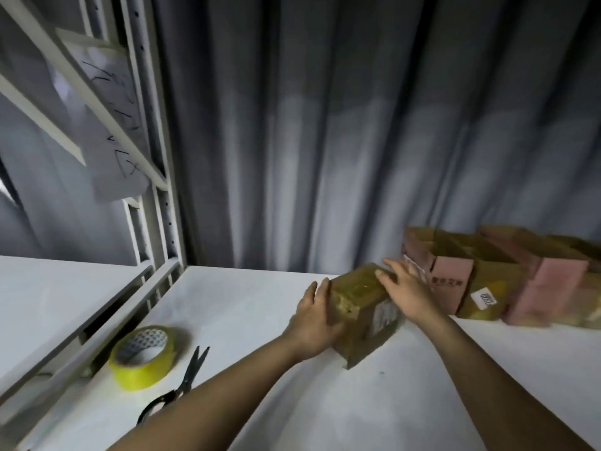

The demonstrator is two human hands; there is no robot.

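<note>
Taped box (pixel 361 307) sits on the white table (pixel 253 288), right of centre, one corner turned toward me. From the left I log a metal shelving frame (pixel 156 157), then a yellow tape roll (pixel 143 356) lying flat, with black scissors (pixel 185 379) just beside it (blades pointing away). The left hand (pixel 317 323) presses flat against the box's left face, fingers straight. The right hand (pixel 406 288) rests on its top right edge, fingers extended, curled round nothing. Furthest right, open cartons (pixel 455 281) stand in a row against the grey curtain (pixel 325 125).
</note>
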